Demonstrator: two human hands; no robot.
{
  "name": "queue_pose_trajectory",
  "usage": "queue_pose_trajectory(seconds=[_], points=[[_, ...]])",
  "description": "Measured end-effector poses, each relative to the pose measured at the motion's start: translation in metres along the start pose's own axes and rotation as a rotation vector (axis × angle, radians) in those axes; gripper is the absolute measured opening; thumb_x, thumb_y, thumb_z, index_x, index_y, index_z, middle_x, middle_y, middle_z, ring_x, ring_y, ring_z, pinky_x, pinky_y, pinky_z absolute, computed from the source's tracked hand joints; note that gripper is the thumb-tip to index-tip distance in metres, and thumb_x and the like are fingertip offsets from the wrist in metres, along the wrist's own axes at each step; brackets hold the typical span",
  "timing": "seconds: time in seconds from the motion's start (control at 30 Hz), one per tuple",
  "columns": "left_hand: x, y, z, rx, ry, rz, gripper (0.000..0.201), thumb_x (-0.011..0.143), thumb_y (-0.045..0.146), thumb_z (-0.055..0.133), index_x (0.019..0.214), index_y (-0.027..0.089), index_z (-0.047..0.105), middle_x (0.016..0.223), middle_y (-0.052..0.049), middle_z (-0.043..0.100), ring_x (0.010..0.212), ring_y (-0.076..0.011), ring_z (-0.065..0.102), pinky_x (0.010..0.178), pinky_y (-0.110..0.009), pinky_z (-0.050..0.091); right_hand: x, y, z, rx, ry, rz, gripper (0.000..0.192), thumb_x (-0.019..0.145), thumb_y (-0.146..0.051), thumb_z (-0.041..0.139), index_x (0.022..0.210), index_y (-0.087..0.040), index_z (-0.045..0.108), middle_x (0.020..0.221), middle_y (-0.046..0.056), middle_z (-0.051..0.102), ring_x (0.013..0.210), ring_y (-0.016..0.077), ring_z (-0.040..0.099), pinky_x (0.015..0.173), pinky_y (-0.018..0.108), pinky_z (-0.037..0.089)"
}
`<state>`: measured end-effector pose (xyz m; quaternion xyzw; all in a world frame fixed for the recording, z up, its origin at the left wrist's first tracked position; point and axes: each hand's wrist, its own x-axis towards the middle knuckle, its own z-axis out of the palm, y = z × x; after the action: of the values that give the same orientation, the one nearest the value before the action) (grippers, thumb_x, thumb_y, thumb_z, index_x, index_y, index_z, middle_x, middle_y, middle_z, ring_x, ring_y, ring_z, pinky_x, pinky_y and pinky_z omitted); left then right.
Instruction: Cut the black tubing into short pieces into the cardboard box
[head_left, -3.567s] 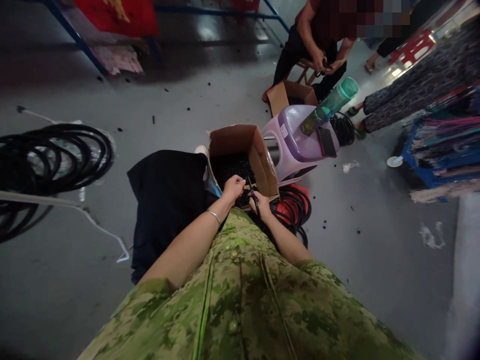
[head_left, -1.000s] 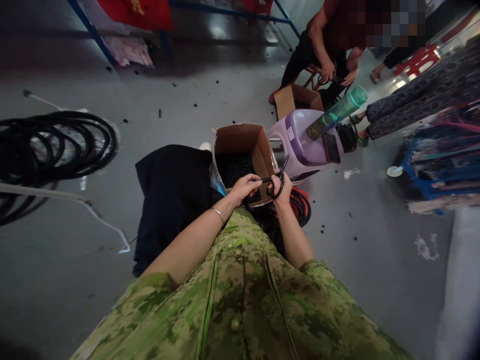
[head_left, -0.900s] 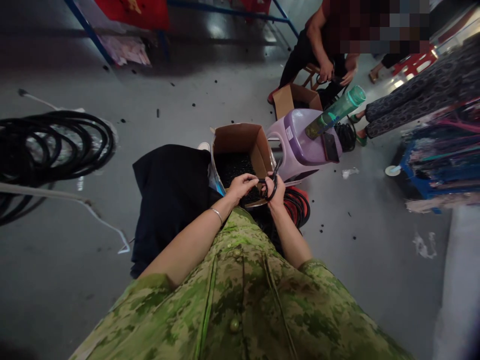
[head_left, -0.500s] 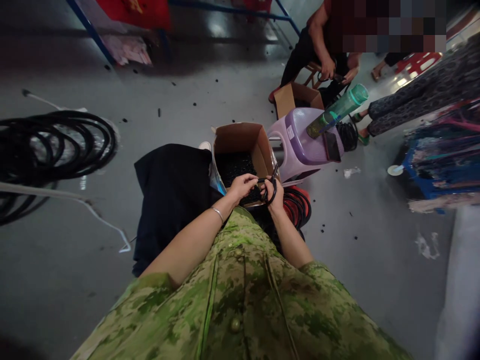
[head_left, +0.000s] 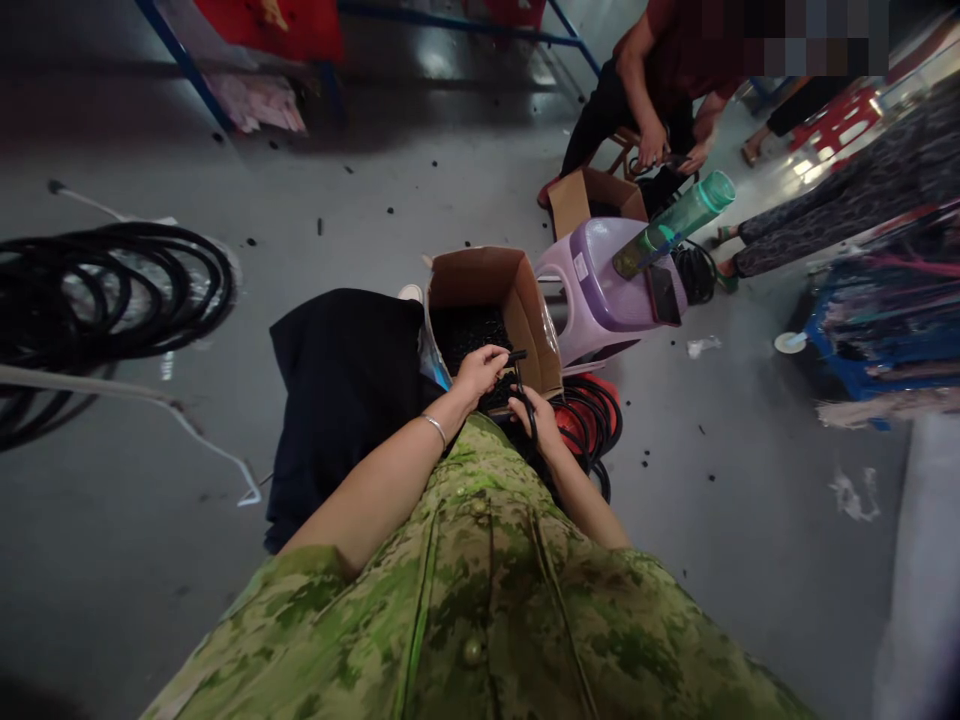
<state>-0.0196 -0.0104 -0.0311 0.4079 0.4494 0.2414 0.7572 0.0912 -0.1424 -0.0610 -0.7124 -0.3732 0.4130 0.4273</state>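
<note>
In the head view, my left hand (head_left: 484, 370) pinches a short black tube-like piece (head_left: 517, 355) between thumb and fingertips, above the open cardboard box (head_left: 480, 262). My right hand (head_left: 541, 420) is closed around dark scissors (head_left: 529, 408), just right of and below that piece; their handles curve about my fingers and the blades are hard to make out. Many small black pieces (head_left: 469, 330) lie inside the box.
A purple stool (head_left: 577, 310) right of the box carries a green bottle (head_left: 675, 225) and a phone (head_left: 664, 295). Black tubing coils (head_left: 596, 415) lie in a red container by my right forearm, and larger coils (head_left: 165, 290) at left. A co-worker's hands (head_left: 660, 145) work beyond.
My right hand has dropped slightly toward me, and the scissors have turned away from the black piece. My left hand has shifted a little left, its piece now showing a free end.
</note>
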Motion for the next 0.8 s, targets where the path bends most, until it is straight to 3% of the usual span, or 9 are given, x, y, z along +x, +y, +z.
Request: queue_pose_trajectory(seconds=[0.8], points=[[-0.0017,0.0013,0.0007,0.056,0.007,-0.017,0.01,0.087,0.019,0.06,0.094,0.014,0.064,0.054,0.008,0.046,0.035,-0.0033,0.033,0.037,-0.017,0.023,0.0102,-0.0088,-0.0021,0.055,0.015,0.002,0.044,0.081,-0.047,0.067,0.114,-0.018,0.067,0.075,-0.001,0.067,0.056,0.0112,0.058,0.057,0.024,0.051]])
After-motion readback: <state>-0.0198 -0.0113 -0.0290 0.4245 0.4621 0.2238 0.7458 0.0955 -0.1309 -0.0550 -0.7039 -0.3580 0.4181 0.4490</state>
